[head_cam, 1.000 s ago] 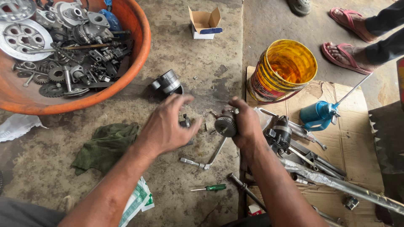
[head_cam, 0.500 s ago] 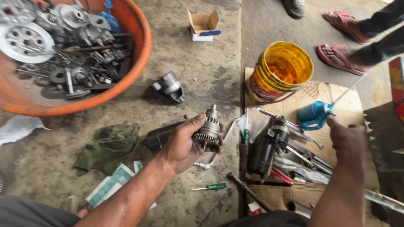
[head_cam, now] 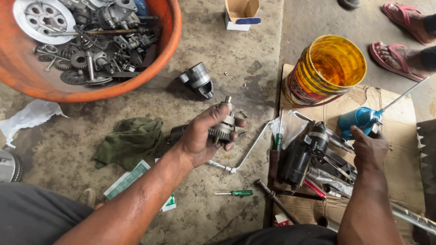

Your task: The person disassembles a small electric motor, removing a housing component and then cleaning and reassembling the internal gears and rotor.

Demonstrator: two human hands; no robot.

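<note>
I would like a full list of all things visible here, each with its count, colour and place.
gear assembly: one, grey metal, held in the left hand
oil can: one, blue, on the cardboard, at the right hand
basin: one, orange, top left, full of grey metal parts
bucket: one, yellow, top centre-right
starter motor: one, black, on the cardboard's left edge
metal housing: one, grey, on the floor below the basin
rag: one, green, floor left
L-wrench: one, silver, floor centre
screwdriver: one, green handle, floor bottom
small box: one, open, top centre
left hand: fingers closed on the gear assembly
right hand: beside the oil can
</note>
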